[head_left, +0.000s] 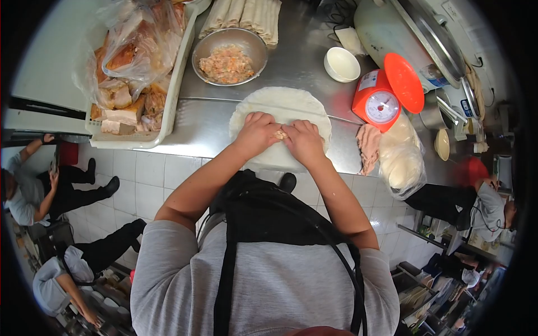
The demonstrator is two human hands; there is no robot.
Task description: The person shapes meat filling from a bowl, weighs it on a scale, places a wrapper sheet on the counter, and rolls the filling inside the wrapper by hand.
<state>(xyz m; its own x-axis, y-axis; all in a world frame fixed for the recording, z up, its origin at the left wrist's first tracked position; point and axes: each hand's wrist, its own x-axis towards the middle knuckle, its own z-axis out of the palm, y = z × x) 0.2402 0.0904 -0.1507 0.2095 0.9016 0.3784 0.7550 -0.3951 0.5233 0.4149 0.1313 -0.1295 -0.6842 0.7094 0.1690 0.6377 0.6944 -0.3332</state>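
A round stack of thin, pale dough wrappers [283,101] lies at the front edge of the steel table. My left hand [258,134] and my right hand [304,142] are side by side on its near half, fingers curled and closed on the folded top wrapper. A small bit of orange-pink filling [281,135] shows between my hands. What lies under my fingers is hidden. Beyond the stack stands a metal bowl [259,51] with a chopped orange and pink filling. Behind that bowl are several long pale rolls [241,13] laid side by side.
A white crate [168,115] of meat chunks and plastic bags stands left. Right are a white bowl [342,64], a red scale [382,105], a pink cloth [368,147] and bagged dough [402,159]. A big pot [386,33] stands behind. Other people work on both sides.
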